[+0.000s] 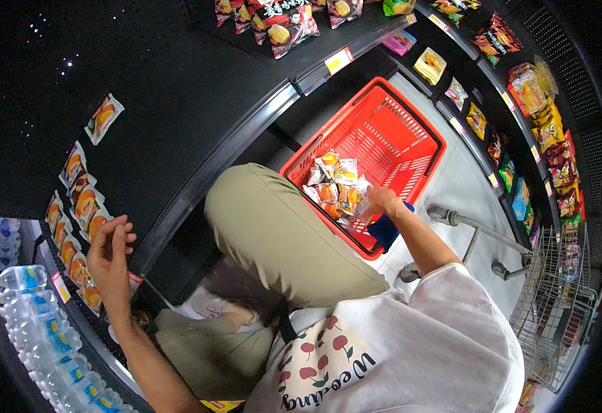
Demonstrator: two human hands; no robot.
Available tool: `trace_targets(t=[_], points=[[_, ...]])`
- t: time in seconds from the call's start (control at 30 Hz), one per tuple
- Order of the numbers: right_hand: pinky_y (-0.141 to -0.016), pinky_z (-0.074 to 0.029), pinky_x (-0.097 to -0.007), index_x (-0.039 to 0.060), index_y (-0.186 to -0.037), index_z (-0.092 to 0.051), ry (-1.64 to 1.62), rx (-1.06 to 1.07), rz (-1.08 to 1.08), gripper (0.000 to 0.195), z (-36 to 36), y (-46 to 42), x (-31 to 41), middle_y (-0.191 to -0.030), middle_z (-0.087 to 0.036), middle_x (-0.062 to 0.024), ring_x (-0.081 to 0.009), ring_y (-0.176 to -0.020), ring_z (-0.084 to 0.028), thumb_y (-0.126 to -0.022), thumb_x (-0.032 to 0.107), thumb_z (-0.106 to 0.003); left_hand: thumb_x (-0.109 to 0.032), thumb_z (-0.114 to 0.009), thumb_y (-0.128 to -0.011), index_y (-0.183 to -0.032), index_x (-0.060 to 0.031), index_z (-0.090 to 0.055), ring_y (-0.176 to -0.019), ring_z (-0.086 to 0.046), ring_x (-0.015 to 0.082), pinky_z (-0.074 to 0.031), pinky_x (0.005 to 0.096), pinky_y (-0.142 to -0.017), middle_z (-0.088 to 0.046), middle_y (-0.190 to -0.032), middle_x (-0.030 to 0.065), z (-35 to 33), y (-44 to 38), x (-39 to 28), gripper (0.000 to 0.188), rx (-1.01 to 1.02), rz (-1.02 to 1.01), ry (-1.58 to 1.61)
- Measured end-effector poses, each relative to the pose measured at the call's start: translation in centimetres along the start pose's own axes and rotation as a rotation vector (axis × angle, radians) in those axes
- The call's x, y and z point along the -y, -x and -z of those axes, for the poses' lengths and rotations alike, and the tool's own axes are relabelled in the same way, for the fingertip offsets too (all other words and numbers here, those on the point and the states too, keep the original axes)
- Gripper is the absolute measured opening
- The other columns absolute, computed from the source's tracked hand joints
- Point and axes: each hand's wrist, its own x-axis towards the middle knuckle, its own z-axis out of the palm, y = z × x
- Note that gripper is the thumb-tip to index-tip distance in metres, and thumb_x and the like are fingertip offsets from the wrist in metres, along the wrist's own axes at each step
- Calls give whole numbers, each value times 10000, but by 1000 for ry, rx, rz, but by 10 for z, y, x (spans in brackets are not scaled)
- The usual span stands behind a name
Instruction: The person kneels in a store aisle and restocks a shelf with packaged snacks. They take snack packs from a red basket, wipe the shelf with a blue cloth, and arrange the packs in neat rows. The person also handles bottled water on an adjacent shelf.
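Observation:
My left hand (pixel 111 255) hangs beside a row of small wrapped snack packets (pixel 85 206) on a black shelf (pixel 177 103). Its fingers are loosely curled, with nothing visible between them. One more packet (pixel 104 118) lies apart, farther back on the shelf. On my other side, my right hand (pixel 382 200) reaches into a red plastic shopping basket (pixel 327 116). Its fingertips touch a heap of similar packets (pixel 334 178) in the basket's near end; whether they grip one is hidden. A dark blue cloth-like item (pixel 386 227) lies under my right wrist, at the basket's rim.
Water bottles (pixel 48 330) stand in packs at the lower left. Chip bags (pixel 290 28) sit at the shelf's far end. A metal shopping cart (pixel 548 310) stands at right, its wheels near the basket. Snack shelves (pixel 502 98) curve along the right. My bent knee (pixel 259 206) borders the basket.

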Motion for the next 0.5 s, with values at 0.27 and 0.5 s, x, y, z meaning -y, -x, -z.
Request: trace_targets(t=[0.27,0.5], points=[[-871,-570,-452,1,-1260,-587,291,-51,-29,921,-50,-19,10,-1177,-686,-171,-308,-1066,-697,-621,617,-834,-190,-598,-1019,-1131,-52,-704,-835,-649,86,-483,214,-705,-716,-966,45,-17,-9,-9,207,49,-13,-28],[-839,-567,-447,68,-1307,-601,298,333,-14,736,25,-14,-4,-1131,-727,-114,-288,-991,-717,-734,500,-759,-183,-596,-1018,-1123,-55,-702,-835,-649,69,-478,209,-698,-720,-966,32,-14,-3,-12,196,67,-8,-27]])
